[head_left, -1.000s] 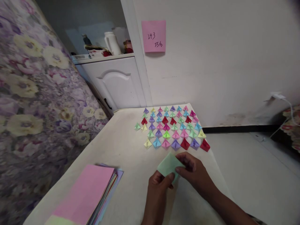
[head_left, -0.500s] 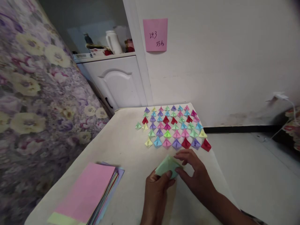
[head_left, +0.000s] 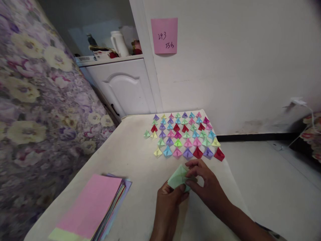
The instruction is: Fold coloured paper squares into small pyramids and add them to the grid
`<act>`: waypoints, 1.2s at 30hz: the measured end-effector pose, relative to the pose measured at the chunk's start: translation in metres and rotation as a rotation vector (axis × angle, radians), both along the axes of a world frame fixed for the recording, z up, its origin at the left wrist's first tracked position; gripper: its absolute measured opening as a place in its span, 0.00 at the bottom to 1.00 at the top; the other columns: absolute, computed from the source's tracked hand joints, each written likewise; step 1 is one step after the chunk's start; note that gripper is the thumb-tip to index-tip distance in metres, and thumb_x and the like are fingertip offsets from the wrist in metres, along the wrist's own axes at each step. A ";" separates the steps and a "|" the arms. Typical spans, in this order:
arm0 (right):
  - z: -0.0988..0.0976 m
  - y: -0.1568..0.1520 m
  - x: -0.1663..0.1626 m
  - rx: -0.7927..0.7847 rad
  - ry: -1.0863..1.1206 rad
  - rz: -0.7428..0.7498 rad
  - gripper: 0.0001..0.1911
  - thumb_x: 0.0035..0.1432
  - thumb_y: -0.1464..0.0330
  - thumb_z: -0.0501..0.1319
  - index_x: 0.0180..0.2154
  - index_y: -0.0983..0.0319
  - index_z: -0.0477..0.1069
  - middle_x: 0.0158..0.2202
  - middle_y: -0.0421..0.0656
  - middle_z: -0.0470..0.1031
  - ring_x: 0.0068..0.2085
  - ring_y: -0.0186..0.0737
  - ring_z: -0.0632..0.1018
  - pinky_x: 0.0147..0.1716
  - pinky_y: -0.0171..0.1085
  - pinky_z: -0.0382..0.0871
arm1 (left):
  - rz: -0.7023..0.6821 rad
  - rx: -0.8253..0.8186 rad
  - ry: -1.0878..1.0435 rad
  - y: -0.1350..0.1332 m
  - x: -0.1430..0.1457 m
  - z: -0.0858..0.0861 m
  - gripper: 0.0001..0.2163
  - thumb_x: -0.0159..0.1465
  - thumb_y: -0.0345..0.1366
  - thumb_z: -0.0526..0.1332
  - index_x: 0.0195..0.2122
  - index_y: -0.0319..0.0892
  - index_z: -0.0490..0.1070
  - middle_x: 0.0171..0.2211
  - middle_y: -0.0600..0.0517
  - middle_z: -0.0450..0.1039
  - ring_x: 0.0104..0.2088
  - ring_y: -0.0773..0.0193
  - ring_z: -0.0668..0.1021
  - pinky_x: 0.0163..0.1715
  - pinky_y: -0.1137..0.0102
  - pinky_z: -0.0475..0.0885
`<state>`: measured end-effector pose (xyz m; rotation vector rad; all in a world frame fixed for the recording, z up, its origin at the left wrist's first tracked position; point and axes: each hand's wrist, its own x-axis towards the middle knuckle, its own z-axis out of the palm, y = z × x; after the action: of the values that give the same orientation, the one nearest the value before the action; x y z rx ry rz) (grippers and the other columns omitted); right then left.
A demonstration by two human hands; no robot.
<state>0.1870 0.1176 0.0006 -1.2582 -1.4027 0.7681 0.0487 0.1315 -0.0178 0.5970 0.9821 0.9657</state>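
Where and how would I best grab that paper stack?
Likely the right long edge of the paper stack, pinched from the right: it lies flat, pink sheet uppermost, its layered edges showing on that side, toward the left hand.

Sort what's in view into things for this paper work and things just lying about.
Likely part of it:
green paper, held by left hand and right hand
folded paper pieces
paper stack

Likely just about:
white jug
pink wall note
white plug
floral cloth
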 end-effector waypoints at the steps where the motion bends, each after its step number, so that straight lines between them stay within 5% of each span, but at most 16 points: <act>1: 0.000 0.000 0.000 -0.008 0.003 0.002 0.07 0.48 0.78 0.59 0.28 0.60 0.68 0.44 0.42 0.65 0.46 0.41 0.69 0.40 0.36 0.65 | 0.007 0.004 -0.003 0.000 0.000 0.000 0.13 0.47 0.31 0.69 0.35 0.37 0.76 0.30 0.49 0.77 0.29 0.66 0.76 0.28 0.75 0.71; 10: 0.000 0.003 0.000 -0.094 0.042 0.043 0.04 0.49 0.75 0.60 0.28 0.60 0.68 0.42 0.42 0.67 0.37 0.37 0.71 0.35 0.36 0.65 | -0.028 0.029 -0.036 0.000 -0.001 0.001 0.13 0.50 0.32 0.67 0.37 0.37 0.74 0.27 0.51 0.74 0.24 0.71 0.72 0.18 0.80 0.67; 16: -0.001 0.005 0.001 -0.095 0.058 0.064 0.04 0.48 0.74 0.60 0.30 0.61 0.70 0.41 0.42 0.69 0.40 0.39 0.72 0.38 0.37 0.66 | -0.050 0.044 -0.009 -0.001 -0.001 0.002 0.16 0.50 0.34 0.67 0.39 0.35 0.74 0.29 0.48 0.75 0.25 0.68 0.73 0.18 0.78 0.69; 27: 0.001 0.005 0.004 0.029 0.078 -0.021 0.14 0.49 0.74 0.59 0.40 0.58 0.69 0.45 0.43 0.68 0.43 0.41 0.71 0.36 0.38 0.68 | -0.029 0.109 0.028 -0.001 0.000 -0.004 0.15 0.50 0.35 0.67 0.39 0.39 0.74 0.32 0.50 0.76 0.29 0.65 0.76 0.22 0.75 0.72; 36: 0.004 0.004 0.007 0.012 0.083 -0.012 0.12 0.48 0.74 0.60 0.37 0.58 0.70 0.47 0.43 0.66 0.45 0.42 0.70 0.37 0.38 0.68 | -0.055 0.115 0.042 -0.001 0.000 -0.005 0.15 0.50 0.35 0.67 0.40 0.39 0.73 0.33 0.50 0.76 0.31 0.64 0.76 0.26 0.73 0.74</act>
<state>0.1941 0.1214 0.0043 -1.2107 -1.3300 0.7937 0.0490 0.1309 -0.0230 0.7391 0.9475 0.9687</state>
